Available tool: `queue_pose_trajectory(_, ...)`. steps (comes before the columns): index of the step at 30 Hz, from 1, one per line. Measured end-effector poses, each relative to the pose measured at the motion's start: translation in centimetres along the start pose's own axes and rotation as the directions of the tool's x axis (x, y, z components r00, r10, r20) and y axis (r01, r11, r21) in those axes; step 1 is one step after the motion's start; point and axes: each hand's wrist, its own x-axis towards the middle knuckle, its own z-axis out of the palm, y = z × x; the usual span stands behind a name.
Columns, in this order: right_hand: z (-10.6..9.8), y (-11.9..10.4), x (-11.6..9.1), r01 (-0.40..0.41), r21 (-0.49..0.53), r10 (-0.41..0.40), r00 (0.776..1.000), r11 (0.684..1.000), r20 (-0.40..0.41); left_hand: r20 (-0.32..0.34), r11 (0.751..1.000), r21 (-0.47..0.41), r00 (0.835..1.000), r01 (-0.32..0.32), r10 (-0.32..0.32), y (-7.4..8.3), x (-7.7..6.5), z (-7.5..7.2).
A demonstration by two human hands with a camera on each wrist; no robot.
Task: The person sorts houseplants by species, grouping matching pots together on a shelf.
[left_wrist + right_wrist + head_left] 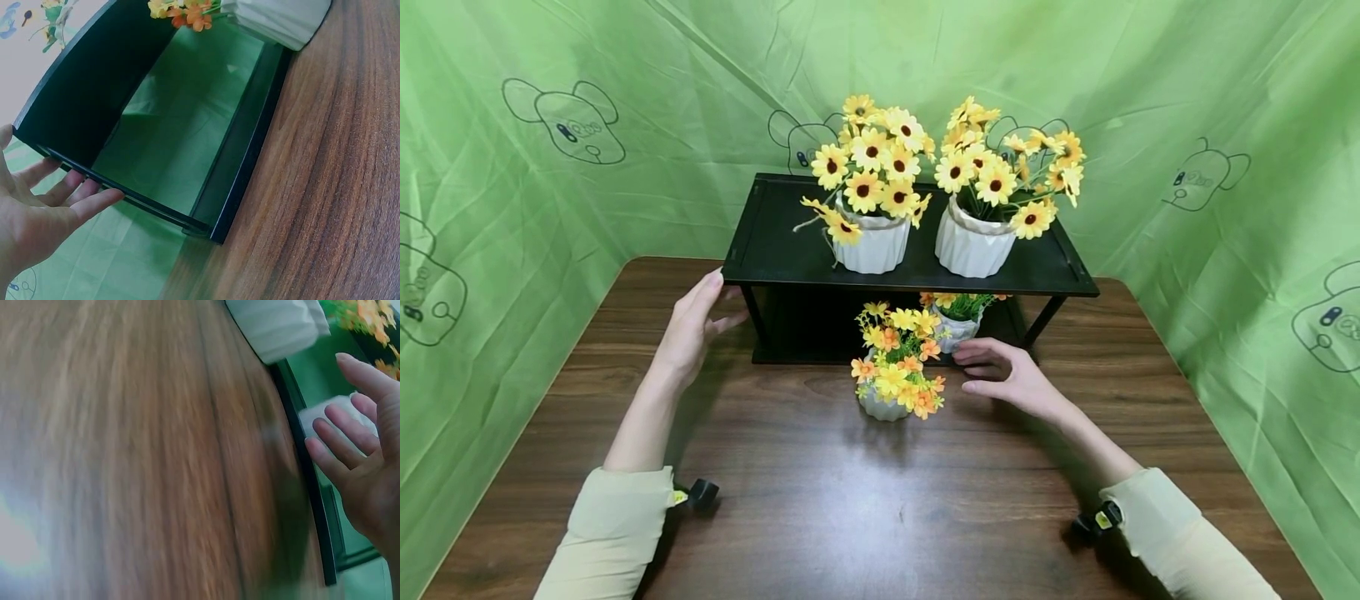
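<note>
My left hand point(688, 329) is at the left end of a black two-tier rack point(782, 250), its fingers point(69, 187) fairly straight against the side bar. My right hand point(1007, 379) reaches to the lower shelf's front edge. Its fingers are spread, with the fingertips close by a white pot point(955, 329) on that shelf; the upper shelf partly hides this pot's flowers. Left of the right hand, a white pot point(883, 406) of yellow and orange flowers point(898, 358) stands on the table at the rack's front.
Two ribbed white pots point(871, 246) point(973, 246) with yellow daisies stand on the upper shelf. Under everything is a dark wooden table point(820, 500). A green cloth point(700, 108) with printed animal outlines hangs behind and at both sides.
</note>
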Motion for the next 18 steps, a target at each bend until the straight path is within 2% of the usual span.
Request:
queue_pose_trajectory(8,2.6,-0.6,1.0,-0.027,0.026,0.024,0.994,0.999,0.102,-0.004,1.0,0.001,1.0,0.002,-0.002,0.0,0.0,0.0)
queue_pose_trajectory(14,4.0,-1.1,1.6,-0.066,0.002,0.065,0.99,0.998,0.124,-0.002,1.0,-0.003,1.0,-0.001,0.001,0.0,0.0,0.1)
queue_pose_trajectory(18,5.0,-1.4,2.3,-0.059,-0.009,0.06,0.99,0.998,0.129,-0.005,1.0,-0.005,1.0,-0.004,0.004,0.0,0.0,0.0)
